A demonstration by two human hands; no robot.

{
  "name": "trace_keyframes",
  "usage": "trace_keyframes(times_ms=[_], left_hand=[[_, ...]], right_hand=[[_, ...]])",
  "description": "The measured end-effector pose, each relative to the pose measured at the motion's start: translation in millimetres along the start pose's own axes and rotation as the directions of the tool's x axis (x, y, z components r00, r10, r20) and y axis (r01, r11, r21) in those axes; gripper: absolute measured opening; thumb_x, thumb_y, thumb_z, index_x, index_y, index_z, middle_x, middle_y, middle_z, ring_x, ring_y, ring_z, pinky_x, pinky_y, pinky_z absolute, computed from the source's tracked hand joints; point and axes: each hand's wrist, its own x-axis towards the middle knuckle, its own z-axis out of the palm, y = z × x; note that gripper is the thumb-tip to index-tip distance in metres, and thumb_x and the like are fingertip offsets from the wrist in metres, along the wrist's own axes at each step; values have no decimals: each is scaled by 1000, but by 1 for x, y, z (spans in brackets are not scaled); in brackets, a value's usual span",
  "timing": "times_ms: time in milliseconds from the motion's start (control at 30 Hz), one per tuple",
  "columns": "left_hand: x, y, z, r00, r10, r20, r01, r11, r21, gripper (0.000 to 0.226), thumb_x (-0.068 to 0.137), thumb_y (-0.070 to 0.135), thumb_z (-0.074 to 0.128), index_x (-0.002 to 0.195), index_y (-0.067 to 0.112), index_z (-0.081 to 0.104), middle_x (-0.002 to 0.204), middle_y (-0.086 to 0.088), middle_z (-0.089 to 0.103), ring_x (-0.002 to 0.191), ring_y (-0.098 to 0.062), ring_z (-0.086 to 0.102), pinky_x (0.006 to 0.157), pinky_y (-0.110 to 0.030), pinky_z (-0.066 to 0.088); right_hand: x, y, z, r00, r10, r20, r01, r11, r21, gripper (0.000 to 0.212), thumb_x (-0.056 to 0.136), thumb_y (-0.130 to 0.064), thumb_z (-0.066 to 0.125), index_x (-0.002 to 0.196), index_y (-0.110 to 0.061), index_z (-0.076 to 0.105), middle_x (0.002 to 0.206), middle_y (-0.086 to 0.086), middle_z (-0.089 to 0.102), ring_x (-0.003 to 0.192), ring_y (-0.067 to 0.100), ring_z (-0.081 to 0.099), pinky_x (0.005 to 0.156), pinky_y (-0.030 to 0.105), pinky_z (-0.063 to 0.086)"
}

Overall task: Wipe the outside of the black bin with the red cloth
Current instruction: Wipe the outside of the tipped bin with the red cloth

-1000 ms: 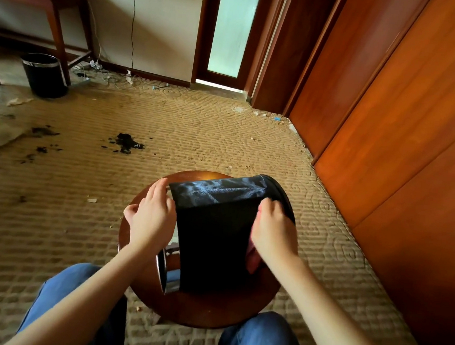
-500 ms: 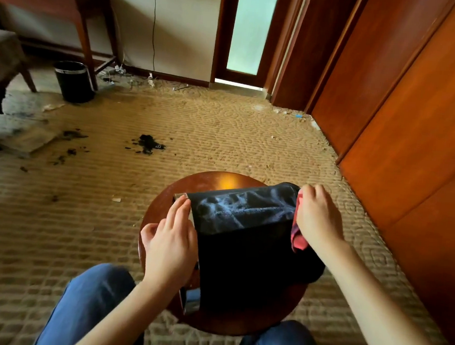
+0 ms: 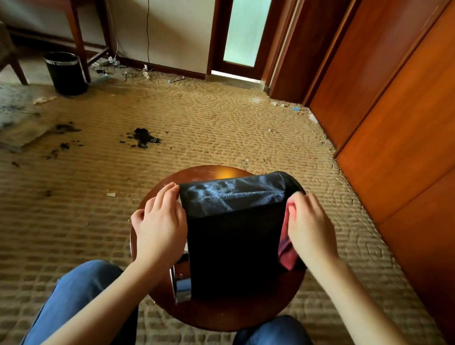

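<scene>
A black bin (image 3: pixel 231 236) lies on its side on a round wooden stool (image 3: pixel 236 314), its chrome rim toward me and its base pointing away. My left hand (image 3: pixel 158 221) rests flat against the bin's left side, fingers together. My right hand (image 3: pixel 309 229) presses the red cloth (image 3: pixel 287 250) against the bin's right side. Most of the cloth is hidden under that hand; a folded end hangs out below it.
A second black bin (image 3: pixel 64 72) stands by a table leg at the far left. Dark debris (image 3: pixel 144 137) and scraps litter the carpet. Wooden wardrobe doors (image 3: pixel 418 120) run close along the right. My knees in blue jeans (image 3: pixel 275 341) flank the stool.
My right hand slid with the cloth from the bin's near end toward its far end, then back a little along the right side. The left hand stayed on the left side.
</scene>
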Motion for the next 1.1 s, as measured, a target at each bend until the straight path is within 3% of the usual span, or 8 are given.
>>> trace_keyframes(times_ms=[100,300,433,567,700,867,967,1100], left_hand=[[-6,-1,0,1000,24,-4,-24,1000,11,54,91,34,22,136,22,49,146,8,44,129,-14,42,101,-39,24],[-4,0,-3,999,39,1,-39,999,11,56,88,36,21,135,22,49,145,8,45,128,-15,44,101,-38,24],[15,0,-2,999,-12,35,13,999,-31,47,93,31,26,133,23,49,144,8,45,129,-17,41,104,-41,21],[28,-1,0,996,-52,76,55,998,-37,38,98,23,34,133,21,49,143,4,46,129,-20,41,104,-42,21],[18,-3,-2,997,-3,76,6,999,-36,43,96,28,28,135,20,47,143,4,45,128,-19,42,103,-43,22],[4,0,-4,998,34,59,-33,999,-17,56,87,35,22,135,21,47,144,7,44,128,-16,42,103,-41,23],[13,-1,-4,998,12,69,-12,1000,-3,54,87,35,22,133,22,47,142,6,46,127,-17,42,103,-43,22],[27,-2,-2,997,-28,73,29,999,-18,37,97,25,33,130,20,49,138,4,48,126,-20,42,103,-44,22]], right_hand=[[48,-2,1,985,129,115,-116,987,-107,19,94,-7,45,113,-7,48,106,16,55,95,36,56,70,39,41],[75,-10,1,964,170,204,-120,964,-236,26,92,0,41,116,-1,49,116,18,51,106,36,51,83,38,42],[17,-14,3,997,29,64,-18,987,-162,12,83,5,57,94,0,57,92,19,54,81,40,58,65,44,48],[-34,-12,2,994,-105,20,106,992,-76,16,74,2,73,85,-3,63,79,11,58,61,32,60,45,28,42],[-9,-17,-5,1000,-14,13,14,1000,2,2,88,-9,58,88,-8,60,88,10,58,75,34,59,56,34,43],[70,-13,5,973,200,112,-192,978,-82,17,92,-9,46,99,-13,61,107,10,57,97,33,55,73,36,43],[80,-16,12,972,190,141,-173,977,-120,18,90,-5,44,99,-11,59,107,11,55,96,34,54,70,35,39],[38,-25,13,995,102,-12,-102,995,-23,10,91,-7,51,93,-7,60,97,14,54,87,36,56,64,38,41]])
